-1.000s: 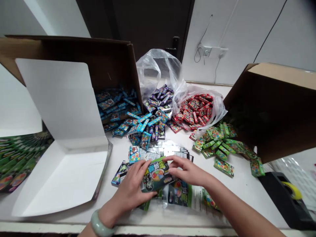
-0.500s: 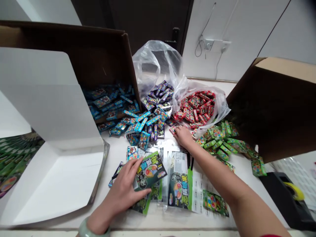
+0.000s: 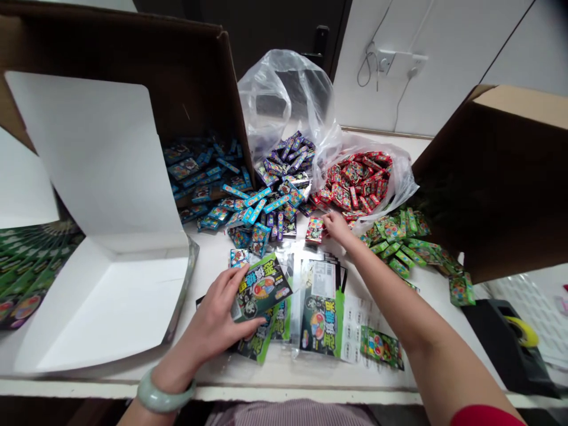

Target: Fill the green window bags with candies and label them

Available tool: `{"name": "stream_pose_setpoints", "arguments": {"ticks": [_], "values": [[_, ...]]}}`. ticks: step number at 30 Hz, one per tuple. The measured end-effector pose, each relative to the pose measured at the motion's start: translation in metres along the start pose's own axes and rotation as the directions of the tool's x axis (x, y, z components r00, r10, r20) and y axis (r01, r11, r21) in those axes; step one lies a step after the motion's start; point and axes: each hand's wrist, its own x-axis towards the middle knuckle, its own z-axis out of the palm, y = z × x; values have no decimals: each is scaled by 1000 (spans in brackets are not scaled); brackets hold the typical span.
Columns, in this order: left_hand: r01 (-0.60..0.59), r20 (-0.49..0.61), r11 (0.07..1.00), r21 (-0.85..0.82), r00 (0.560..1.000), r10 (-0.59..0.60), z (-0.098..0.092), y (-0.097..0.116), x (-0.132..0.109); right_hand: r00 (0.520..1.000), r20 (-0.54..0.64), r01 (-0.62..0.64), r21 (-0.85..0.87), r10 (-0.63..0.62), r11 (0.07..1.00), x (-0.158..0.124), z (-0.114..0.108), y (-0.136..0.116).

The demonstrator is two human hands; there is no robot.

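Pouch [image 3: 262, 288], lower centre of frame: glossy black-green, colourful round print, tilted, on desk [image 3: 452, 307]. Left hand [image 3: 217, 322] pinches its left edge, thumb on top. Right hand [image 3: 338, 228] at centre, fingertips pinching small red packet [image 3: 315, 229].

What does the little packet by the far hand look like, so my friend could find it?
Find the clear plastic bag holding a heap of red packets at the table's back. Just in front of it, the right hand touches one red packet. It lies alone on the white tabletop, apart from the heap, beside the blue pile.
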Motion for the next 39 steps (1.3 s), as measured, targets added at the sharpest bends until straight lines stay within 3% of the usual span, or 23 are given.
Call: {"name": "stream_pose_setpoints", "arguments": {"ticks": [5, 9, 14, 16, 19, 21, 25, 28, 31, 39], "values": [[-6, 31, 1000, -4, 1000, 6, -4, 1, -3, 989, 147, -19, 183, -8, 983, -42, -6, -4], [-17, 24, 1000, 3, 1000, 17, -1, 0, -9, 968, 242, 18, 198, -67, 980, -92, -11, 2], [-42, 58, 999, -1, 997, 42, 5, 5, -16, 976, 172, 116, 93, -131, 989, -131, -8, 14], [-44, 59, 999, 1, 997, 44, 5, 6, -17, 957, 199, 208, 33, -210, 978, -137, -9, 15], [-57, 49, 998, -1, 997, 57, 3, 7, -16, 872, 369, 387, -120, -321, 914, -143, -12, 13], [-73, 53, 997, 7, 996, 73, 3, 6, -16, 841, 414, 446, -170, -347, 879, -147, -17, 8], [-116, 58, 992, 58, 992, 113, 4, 6, -16, 835, 267, 492, 30, -481, 870, -161, -40, -14], [-171, 61, 984, 59, 984, 167, 4, 7, -15, 745, 347, 558, 143, -570, 817, -172, -61, -35], [-214, 87, 976, 31, 974, 211, 1, 10, -13, 669, 461, 595, 138, -583, 792, -175, -72, -53], [-167, 174, 981, -103, 968, 183, 3, 18, -17, 632, 535, 678, -30, -561, 735, -167, -63, -71]]}}
